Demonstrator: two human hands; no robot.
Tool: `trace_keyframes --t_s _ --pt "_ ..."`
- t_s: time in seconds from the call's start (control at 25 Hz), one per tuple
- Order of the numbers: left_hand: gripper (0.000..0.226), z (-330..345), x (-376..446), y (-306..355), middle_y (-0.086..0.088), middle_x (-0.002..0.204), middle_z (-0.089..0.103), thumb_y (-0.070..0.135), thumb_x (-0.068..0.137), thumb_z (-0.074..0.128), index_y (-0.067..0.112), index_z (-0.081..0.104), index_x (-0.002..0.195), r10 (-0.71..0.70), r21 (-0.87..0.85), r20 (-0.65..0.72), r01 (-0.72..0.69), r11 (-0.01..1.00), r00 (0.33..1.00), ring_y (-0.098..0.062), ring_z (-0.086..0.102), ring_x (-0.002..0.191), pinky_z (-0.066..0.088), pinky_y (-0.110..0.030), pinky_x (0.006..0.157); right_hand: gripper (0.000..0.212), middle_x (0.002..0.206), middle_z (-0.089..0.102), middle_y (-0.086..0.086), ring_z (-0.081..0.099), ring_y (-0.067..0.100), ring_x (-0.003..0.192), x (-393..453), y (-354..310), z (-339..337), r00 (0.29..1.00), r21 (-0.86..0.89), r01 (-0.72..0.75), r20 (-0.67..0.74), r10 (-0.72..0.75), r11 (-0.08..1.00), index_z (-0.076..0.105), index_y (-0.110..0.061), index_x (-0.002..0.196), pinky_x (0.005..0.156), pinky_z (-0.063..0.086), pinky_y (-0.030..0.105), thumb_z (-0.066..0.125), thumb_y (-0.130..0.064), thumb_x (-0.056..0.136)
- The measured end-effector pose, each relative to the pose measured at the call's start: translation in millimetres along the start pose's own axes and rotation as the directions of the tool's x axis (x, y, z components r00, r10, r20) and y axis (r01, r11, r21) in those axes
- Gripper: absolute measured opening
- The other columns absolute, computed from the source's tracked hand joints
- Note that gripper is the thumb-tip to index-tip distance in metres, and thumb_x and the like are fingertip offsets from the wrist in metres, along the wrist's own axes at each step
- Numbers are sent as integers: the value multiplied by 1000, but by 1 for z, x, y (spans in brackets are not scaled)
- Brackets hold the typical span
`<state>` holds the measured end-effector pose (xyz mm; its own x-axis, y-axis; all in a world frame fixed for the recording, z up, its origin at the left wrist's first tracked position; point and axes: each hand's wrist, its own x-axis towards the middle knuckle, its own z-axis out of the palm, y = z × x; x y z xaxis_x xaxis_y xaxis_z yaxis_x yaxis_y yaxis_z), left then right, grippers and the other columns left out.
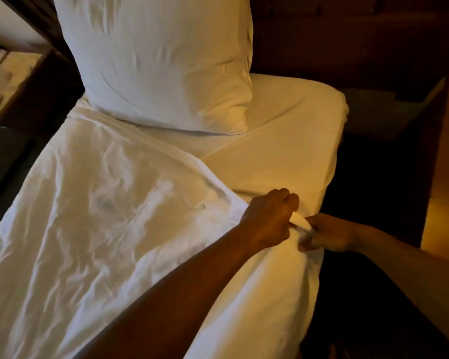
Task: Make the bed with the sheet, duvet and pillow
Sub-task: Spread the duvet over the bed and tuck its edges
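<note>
1. Left hand: clenched in a fist on the edge of the duvet at the right side of the bed, knuckles up, a fold of white cloth showing between thumb and fingers
2. Right hand: just beside the left and slightly lower, at the mattress side; fingers curled onto the same bunched duvet edge. This hand is blurred, so the exact hold on the cloth cannot be made out
3. Both forearms enter from the lower right of the view; the left forearm lies across the duvet
4. Duvet: white, heavily creased, covering the left and lower part of the bed. Its upper edge runs on a slant from under the pillow down to the hands, and its right side hangs over the mattress edge below the hands
5. Sheet: white, smooth, exposed on the upper right portion of the mattress, with one straight crease line across it; it wraps the rounded top right corner
6. Pillow: white, standing upright at the head of the bed against the dark wooden headboard, its lower edge resting on the sheet and the top of the duvet
7. Surroundings: dark wooden furniture at left, dark floor at right
8. Writing and labels: no brand, tag or text is legible on any item
</note>
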<state>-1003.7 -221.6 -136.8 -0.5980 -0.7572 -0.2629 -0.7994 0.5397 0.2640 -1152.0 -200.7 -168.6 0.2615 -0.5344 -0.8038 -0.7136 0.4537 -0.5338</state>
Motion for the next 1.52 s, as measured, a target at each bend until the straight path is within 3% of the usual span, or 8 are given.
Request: trace_keyframes --t_s 0.08,0.2,0.32,0.44,0.76,1.2,1.32,1.52 --pt "37 -3 9 -17 -2 114 60 38 82 71 20 58 112 -67 -68 182 80 994 981 -24 55 105 38 -32 74 22 93 66 5 59 14 78 -1 18 -14 1000 -123 22 14 -20 992 66 -4 109 66 45 10 64 -15 90" --pt "55 -8 31 -46 0 138 51 52 85 64 24 51 130 -108 121 534 50 991 838 -23 46 125 36 -37 99 20 85 64 -3 64 17 87 0 49 -33 995 -329 90 69 -71 940 69 -16 84 75 49 25 72 -36 81" --pt "57 -11 48 -78 -1 146 43 51 90 55 23 45 139 -237 315 624 38 948 744 -23 40 132 27 -41 109 23 76 58 -9 56 3 71 9 59 -34 994 -370 98 86 -71 924 60 -22 71 64 42 15 74 -39 78" --pt "47 -11 56 -90 -4 131 55 48 89 57 21 54 127 -256 341 534 72 937 806 -25 51 119 36 -38 97 27 69 56 -12 50 -2 62 20 64 -36 995 -344 85 77 -62 935 55 -24 64 54 37 12 74 -36 79" --pt "31 -33 69 -80 -3 111 63 41 89 59 17 58 109 -279 259 134 239 936 951 -24 58 105 40 -33 85 19 84 67 -7 64 10 85 44 68 -100 973 -428 230 115 -200 874 68 -21 75 79 48 26 72 -39 81" --pt "31 -48 129 -65 -4 113 63 39 94 51 15 56 114 -304 372 -42 297 879 952 -25 55 110 35 -40 95 28 66 69 -12 61 -5 69 71 68 -188 973 -433 215 168 -156 875 69 -30 57 70 48 16 73 -18 81" --pt "34 -24 134 -66 -5 124 56 37 95 48 16 49 122 -362 420 114 285 861 925 -25 44 122 23 -49 109 14 75 65 -7 66 14 86 90 81 -157 997 -548 74 10 -81 833 64 -20 69 57 42 10 69 -14 80" --pt "55 20 112 -61 -8 140 42 28 90 57 14 36 139 -364 362 -10 343 867 931 -28 35 132 24 -52 112 28 117 61 20 58 37 110 113 101 -106 944 -407 -129 -328 -13 904 60 -6 111 85 49 37 55 -10 84"
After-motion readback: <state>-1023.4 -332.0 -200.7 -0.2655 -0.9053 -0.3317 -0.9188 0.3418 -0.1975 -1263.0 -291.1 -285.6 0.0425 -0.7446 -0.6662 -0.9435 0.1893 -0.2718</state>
